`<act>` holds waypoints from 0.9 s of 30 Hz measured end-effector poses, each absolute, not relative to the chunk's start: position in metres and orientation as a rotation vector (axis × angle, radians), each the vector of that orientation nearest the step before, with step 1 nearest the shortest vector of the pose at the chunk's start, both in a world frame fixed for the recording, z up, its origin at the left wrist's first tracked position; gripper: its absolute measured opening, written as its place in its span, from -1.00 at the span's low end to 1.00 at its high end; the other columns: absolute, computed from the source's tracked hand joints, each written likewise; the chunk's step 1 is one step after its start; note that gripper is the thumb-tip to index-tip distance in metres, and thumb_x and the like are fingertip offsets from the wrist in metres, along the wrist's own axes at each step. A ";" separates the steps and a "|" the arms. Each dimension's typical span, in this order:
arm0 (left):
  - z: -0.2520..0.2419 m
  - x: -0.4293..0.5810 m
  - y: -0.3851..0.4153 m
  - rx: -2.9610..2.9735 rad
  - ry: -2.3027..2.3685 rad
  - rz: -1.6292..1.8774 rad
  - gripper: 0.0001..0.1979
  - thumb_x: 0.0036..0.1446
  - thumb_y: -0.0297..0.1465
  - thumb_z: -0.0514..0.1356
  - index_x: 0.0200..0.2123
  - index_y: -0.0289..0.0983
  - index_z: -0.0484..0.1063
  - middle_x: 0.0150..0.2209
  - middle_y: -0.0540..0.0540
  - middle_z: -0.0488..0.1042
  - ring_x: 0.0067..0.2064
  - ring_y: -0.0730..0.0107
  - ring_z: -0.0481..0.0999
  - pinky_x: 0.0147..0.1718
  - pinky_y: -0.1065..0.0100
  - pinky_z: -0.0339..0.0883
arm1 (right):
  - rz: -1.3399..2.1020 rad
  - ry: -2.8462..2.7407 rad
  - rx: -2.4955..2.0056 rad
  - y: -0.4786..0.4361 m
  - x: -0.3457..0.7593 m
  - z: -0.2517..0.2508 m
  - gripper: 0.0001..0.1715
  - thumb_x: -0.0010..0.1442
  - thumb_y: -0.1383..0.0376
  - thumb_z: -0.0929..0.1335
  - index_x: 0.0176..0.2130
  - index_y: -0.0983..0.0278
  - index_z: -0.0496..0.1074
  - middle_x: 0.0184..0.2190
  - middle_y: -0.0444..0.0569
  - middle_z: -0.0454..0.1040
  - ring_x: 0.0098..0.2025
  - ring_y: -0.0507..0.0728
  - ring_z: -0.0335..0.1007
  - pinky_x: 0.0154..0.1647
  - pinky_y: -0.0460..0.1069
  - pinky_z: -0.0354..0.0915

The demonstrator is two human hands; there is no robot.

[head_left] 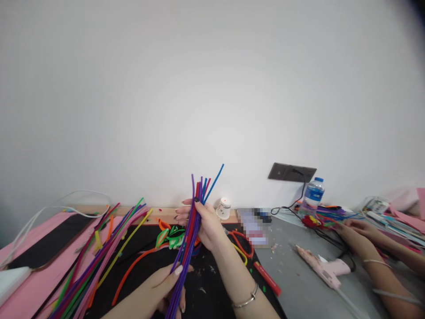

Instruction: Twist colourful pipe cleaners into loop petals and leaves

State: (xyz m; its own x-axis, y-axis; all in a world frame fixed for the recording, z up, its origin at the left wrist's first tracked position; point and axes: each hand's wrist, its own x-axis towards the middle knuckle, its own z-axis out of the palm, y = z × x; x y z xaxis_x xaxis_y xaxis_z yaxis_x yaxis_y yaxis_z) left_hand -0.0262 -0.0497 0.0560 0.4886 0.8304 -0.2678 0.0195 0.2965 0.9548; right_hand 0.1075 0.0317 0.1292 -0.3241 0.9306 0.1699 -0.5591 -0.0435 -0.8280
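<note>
A bundle of pipe cleaners [191,232], mostly purple with some red and blue, stands slanted in front of me. My right hand [206,223] holds its upper part, thumb across the front and fingers behind. Lower down, my left hand [168,283] is closed around the same bundle. The tips fan out above my right thumb, one blue stem leaning far to the right. Behind the bundle lie green and orange bent pipe-cleaner shapes [175,238] on a black mat [212,283]. The bundle's lower end runs out of view.
More pipe cleaners [96,261] lie at left, near a dark phone [49,239] on pink sheets. A paper cup [223,208], scissors [247,241], a red tube [267,278], a glue gun [323,268] and a bottle [312,197] are rightward. Another person's hands [353,230] work at far right.
</note>
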 end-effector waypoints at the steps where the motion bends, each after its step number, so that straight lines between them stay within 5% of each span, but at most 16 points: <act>1: 0.057 -0.027 -0.050 1.167 0.926 0.633 -0.49 0.09 0.02 -0.06 -0.16 -0.26 0.32 -0.51 -0.06 0.51 -0.48 0.28 0.51 -0.47 0.32 0.32 | 1.652 -1.012 -0.494 0.032 0.108 0.129 -0.74 0.14 0.20 0.29 -0.27 0.36 0.38 -0.52 -0.04 0.47 -0.51 0.05 0.41 -0.44 -0.06 0.34; 9: 0.071 -0.027 -0.045 1.293 0.843 0.638 -0.66 0.08 -0.11 0.09 -0.20 -0.24 0.36 -0.32 -0.08 0.54 -0.21 0.25 0.48 -0.21 0.29 0.26 | 1.674 -0.931 -0.424 0.034 0.106 0.125 -0.82 0.11 0.18 0.32 -0.37 0.27 0.34 -0.71 -0.28 0.17 -0.68 -0.07 0.11 -0.53 -0.10 0.29; 13: 0.080 -0.009 -0.032 1.083 0.877 0.878 -0.69 -0.04 -0.14 0.21 -0.33 -0.23 0.29 -0.57 0.09 0.39 -0.52 0.43 0.43 -0.49 0.42 0.25 | 1.654 -0.997 -0.491 0.031 0.094 0.123 -0.74 0.06 0.12 0.33 -0.37 0.27 0.33 -0.67 -0.21 0.27 -0.63 -0.02 0.20 -0.54 -0.09 0.27; 15: 0.085 -0.002 -0.028 1.056 0.948 0.949 -0.68 -0.05 -0.12 0.20 -0.41 -0.23 0.23 -0.70 0.22 0.15 -0.72 0.62 0.13 -0.68 0.53 0.06 | 1.624 -1.051 -0.563 0.031 0.092 0.124 -0.67 0.04 0.06 0.33 -0.36 0.28 0.35 -0.63 -0.16 0.34 -0.61 0.01 0.25 -0.55 -0.08 0.26; 21: 0.091 -0.006 -0.026 1.009 1.050 0.942 -0.63 -0.07 -0.04 0.16 -0.43 -0.20 0.18 -0.72 0.27 -0.04 -0.73 0.70 -0.19 -0.75 0.58 -0.31 | 1.373 -1.184 -0.842 0.041 0.102 0.125 -0.50 0.07 -0.06 0.23 -0.43 0.32 0.43 -0.64 -0.09 0.39 -0.64 0.01 0.25 -0.63 -0.12 0.16; 27: 0.088 -0.011 -0.024 1.015 1.075 0.996 -0.62 -0.04 -0.06 0.14 -0.29 -0.23 0.27 -0.72 0.25 0.07 -0.75 0.72 -0.15 -0.76 0.58 -0.25 | 1.282 -1.231 -0.933 0.053 0.105 0.112 -0.43 0.10 -0.09 0.17 -0.58 0.30 0.33 -0.83 -0.20 0.20 -0.78 -0.01 0.08 -0.73 -0.12 0.03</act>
State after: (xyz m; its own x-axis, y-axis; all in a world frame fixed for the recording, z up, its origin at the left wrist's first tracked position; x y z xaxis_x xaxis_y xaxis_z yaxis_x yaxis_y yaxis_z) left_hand -0.0115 -0.0239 0.0879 0.1816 0.9619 -0.2043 -0.1304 0.2294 0.9646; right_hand 0.1053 0.0533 0.1122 -0.1155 0.9842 0.1339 -0.1734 0.1127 -0.9784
